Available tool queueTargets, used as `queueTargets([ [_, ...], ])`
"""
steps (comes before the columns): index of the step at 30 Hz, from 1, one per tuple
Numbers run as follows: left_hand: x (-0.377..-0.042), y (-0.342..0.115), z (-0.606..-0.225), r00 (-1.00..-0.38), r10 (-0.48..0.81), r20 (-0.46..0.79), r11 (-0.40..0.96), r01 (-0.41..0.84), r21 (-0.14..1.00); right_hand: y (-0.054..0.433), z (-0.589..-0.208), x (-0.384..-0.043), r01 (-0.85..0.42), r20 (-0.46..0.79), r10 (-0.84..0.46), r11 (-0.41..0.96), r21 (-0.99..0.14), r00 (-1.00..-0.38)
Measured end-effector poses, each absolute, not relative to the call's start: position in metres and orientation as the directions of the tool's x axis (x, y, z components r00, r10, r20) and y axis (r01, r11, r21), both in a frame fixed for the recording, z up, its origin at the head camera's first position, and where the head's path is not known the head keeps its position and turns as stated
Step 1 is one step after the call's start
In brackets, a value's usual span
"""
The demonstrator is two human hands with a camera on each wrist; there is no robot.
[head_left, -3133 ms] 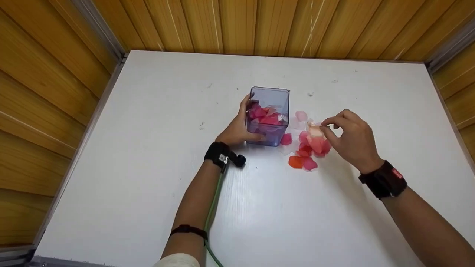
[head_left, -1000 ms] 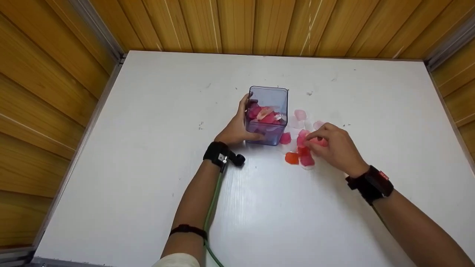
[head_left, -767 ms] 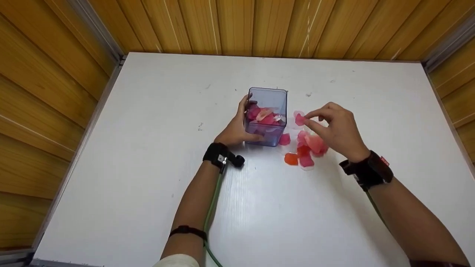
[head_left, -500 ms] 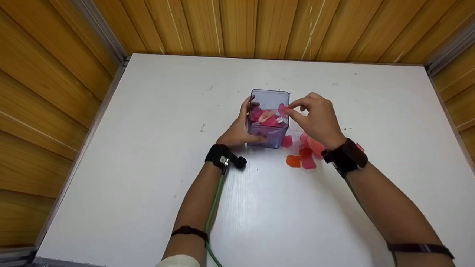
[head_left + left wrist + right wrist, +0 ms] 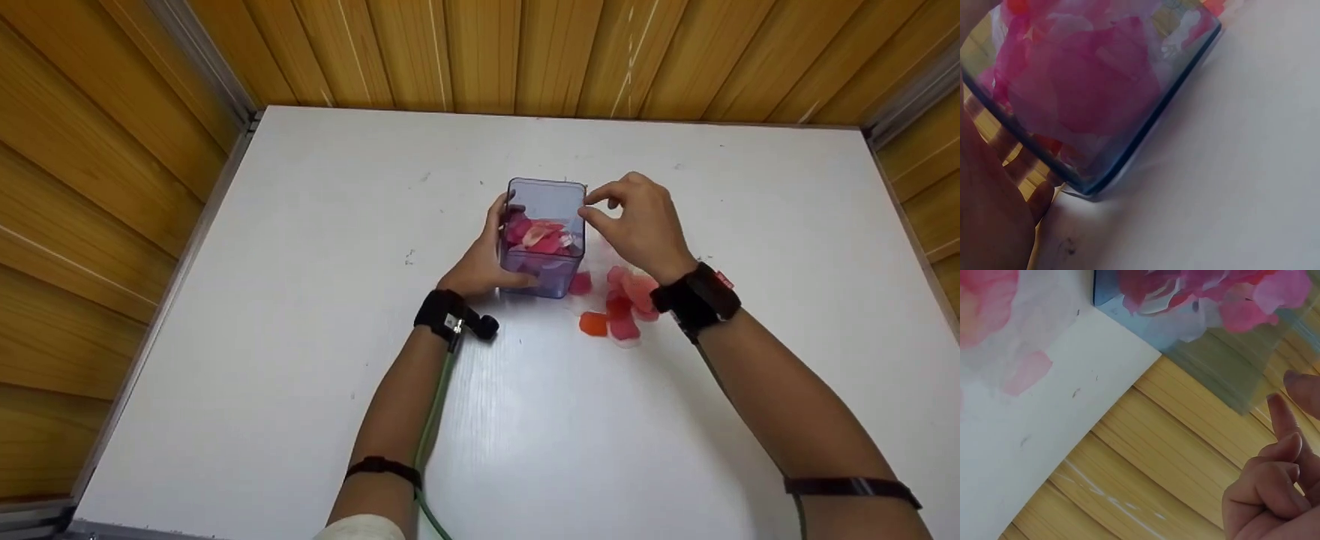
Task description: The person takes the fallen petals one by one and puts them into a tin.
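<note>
A clear, bluish plastic box (image 5: 536, 276) with its open top facing me holds pink, red and peach petals (image 5: 538, 237). My left hand (image 5: 478, 262) grips it from the left, thumb across the near wall and fingers round the far side. In the left wrist view petals (image 5: 1084, 79) press against the box wall. At the box's right rim is my right hand (image 5: 640, 223), thumb and forefinger apart with nothing between them; its other fingers are curled in the right wrist view. Below it, loose petals (image 5: 621, 307) lie on the table, including an orange petal (image 5: 593, 324).
The white table (image 5: 300, 315) meets wood-patterned panels (image 5: 480, 56) at the back and sides. A green cable (image 5: 437, 409) runs along the left forearm. Each wrist wears a black strap (image 5: 697, 300), the left one with a small camera (image 5: 486, 327).
My right hand picked up a pink petal from the pile, carried it left and up to the box, and let it go. A peach petal went into the box earlier. My left hand kept still.
</note>
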State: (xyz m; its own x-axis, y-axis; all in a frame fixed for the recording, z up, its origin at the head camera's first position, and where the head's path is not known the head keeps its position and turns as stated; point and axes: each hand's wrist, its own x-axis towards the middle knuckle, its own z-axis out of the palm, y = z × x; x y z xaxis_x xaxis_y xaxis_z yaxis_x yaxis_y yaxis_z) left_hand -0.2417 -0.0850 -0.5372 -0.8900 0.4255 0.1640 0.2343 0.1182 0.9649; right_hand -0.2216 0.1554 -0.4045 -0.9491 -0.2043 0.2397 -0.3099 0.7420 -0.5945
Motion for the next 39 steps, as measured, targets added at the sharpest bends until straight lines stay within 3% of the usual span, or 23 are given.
queueTargets([
  [6, -0.241, -0.088, -0.536, -0.894, 0.419, 0.156, 0.144, 0.235, 0.961, 0.193, -0.409, -0.186, -0.335, 0.252, -0.228, 0.740, -0.582, -0.941],
  [13, -0.242, -0.090, -0.535, -0.898, 0.419, 0.138, 0.166, 0.225, 0.960, 0.216, -0.443, -0.139, -0.276, 0.112, -0.254, 0.829, -0.487, -0.961],
  [19, -0.241, -0.090, -0.535, -0.898, 0.413, 0.151, 0.159, 0.234, 0.959, 0.211, -0.476, -0.129, -0.277, 0.076, -0.268, 0.887, -0.369, -0.960],
  [25, -0.236, -0.087, -0.537, -0.890, 0.430, 0.152, 0.141, 0.233, 0.962, 0.209, -0.483, -0.121, -0.260, 0.056, -0.255, 0.914, -0.311, -0.965],
  [39, -0.233, -0.092, -0.536, -0.899, 0.412, 0.149, 0.141, 0.225, 0.964, 0.194, -0.457, -0.113, -0.295, 0.287, -0.184, 0.861, -0.415, -0.940],
])
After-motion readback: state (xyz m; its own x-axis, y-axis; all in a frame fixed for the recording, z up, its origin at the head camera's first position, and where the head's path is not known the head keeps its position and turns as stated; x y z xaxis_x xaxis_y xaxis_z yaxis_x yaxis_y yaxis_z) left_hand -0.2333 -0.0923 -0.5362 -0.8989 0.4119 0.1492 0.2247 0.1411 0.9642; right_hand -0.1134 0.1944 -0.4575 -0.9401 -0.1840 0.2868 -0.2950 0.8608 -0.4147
